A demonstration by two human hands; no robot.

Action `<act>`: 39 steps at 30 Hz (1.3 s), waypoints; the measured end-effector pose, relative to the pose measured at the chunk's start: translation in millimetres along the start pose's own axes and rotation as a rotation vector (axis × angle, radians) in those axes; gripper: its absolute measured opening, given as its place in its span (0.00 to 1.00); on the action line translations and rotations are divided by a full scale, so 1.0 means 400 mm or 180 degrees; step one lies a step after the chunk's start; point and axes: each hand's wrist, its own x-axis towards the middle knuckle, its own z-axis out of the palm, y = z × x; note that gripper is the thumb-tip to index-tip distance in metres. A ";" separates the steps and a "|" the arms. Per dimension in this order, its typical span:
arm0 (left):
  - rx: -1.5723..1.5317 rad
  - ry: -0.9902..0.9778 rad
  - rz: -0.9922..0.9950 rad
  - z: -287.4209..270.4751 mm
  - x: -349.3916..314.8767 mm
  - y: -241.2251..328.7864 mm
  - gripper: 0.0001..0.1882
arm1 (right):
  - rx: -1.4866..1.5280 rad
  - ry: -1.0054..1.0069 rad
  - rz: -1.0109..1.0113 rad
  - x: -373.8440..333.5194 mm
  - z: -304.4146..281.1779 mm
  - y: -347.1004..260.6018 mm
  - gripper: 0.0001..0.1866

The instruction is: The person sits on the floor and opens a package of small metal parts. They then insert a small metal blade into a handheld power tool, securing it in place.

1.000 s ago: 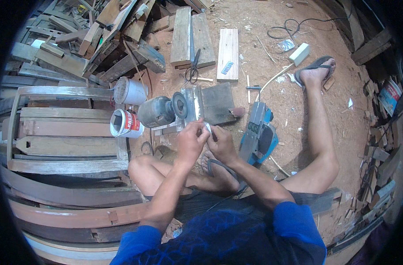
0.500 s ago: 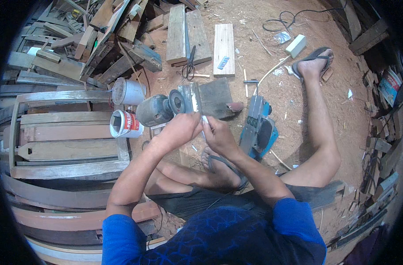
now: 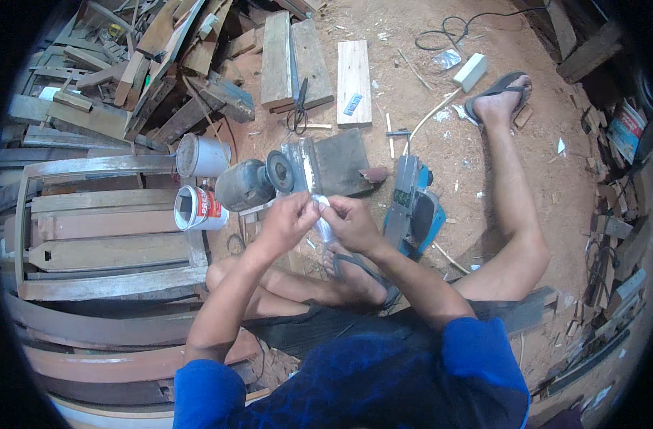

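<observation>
My left hand (image 3: 289, 223) and my right hand (image 3: 351, 223) meet in front of me, with fingers pinched together. Between them is a small, shiny whitish piece (image 3: 323, 227) that looks like thin plastic; its lower end hangs under my right fingers, and the rest is covered. Just beyond my hands lies a dark board (image 3: 343, 163) with a white-streaked strip along its left side. A grey motor (image 3: 245, 184) with a round disc (image 3: 280, 171) stands to the left of that board. On the right rests a blue electric planer (image 3: 419, 214), its flat base showing.
Scissors (image 3: 298, 107) lie by two boards, near a pale plank (image 3: 354, 82) carrying a small blue packet (image 3: 353, 104). Two white buckets (image 3: 201, 156) stand left, beside a wooden frame (image 3: 112, 284) and stacked timber. A cord runs to a white block (image 3: 471, 72) near my right foot.
Both hands have shifted slightly nearer to me, and more of the whitish piece now shows below my right fingers. The whole view has moved a little.
</observation>
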 end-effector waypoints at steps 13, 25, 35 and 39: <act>-0.1711 0.1432 -0.0746 0.109 -0.047 -0.003 0.12 | 0.0227 0.0319 -0.0391 0.005 -0.001 -0.033 0.13; -0.1954 0.1329 -0.0874 0.083 -0.025 0.024 0.15 | 0.0173 0.0644 -0.0365 -0.027 0.004 -0.104 0.10; -0.2509 0.1915 -0.1117 0.045 -0.047 -0.061 0.13 | -0.0477 0.1049 -0.1086 -0.039 0.005 -0.122 0.08; -0.2652 0.1869 -0.0977 0.057 -0.045 -0.066 0.14 | 0.0474 0.0850 -0.0524 -0.017 0.005 -0.118 0.09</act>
